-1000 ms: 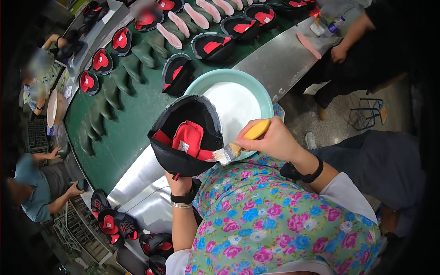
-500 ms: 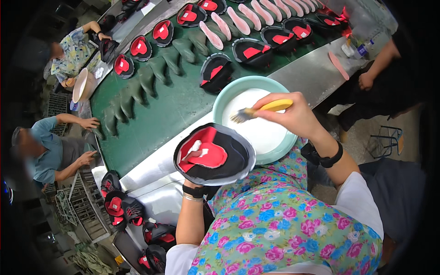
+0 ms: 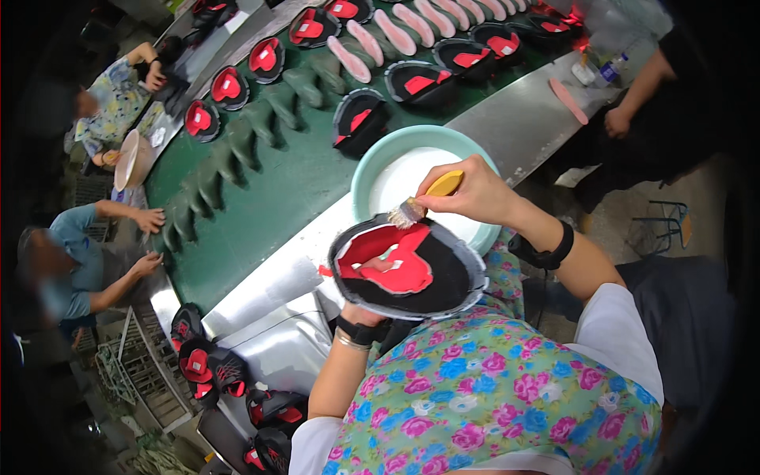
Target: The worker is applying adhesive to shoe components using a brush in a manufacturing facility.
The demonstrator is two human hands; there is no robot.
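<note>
My left hand (image 3: 361,314) holds a black shoe upper (image 3: 455,269) with red lining from below; most of its fingers are hidden under it. The upper's open underside faces up, showing a pale grey edge. In my right hand (image 3: 481,192) is a brush (image 3: 444,184) with a yellow handle, pinched between thumb and fingers. The pale bristles are at the upper's far rim, by the red lining. Just beyond is a light green basin (image 3: 364,180) of white liquid, partly hidden by my right hand and the upper.
A green-topped table (image 3: 269,210) bears dark green shoe lasts (image 3: 244,142), pink-faced lasts (image 3: 348,59) and several more uppers (image 3: 360,119). Finished-looking black shoes (image 3: 198,360) lie at lower left. Two people (image 3: 75,257) work on the left; another person's arm (image 3: 643,93) shows at right.
My right hand has brought the brush down and toward me, from over the basin to the upper's rim. The upper has shifted right and is tilted differently in my left hand.
</note>
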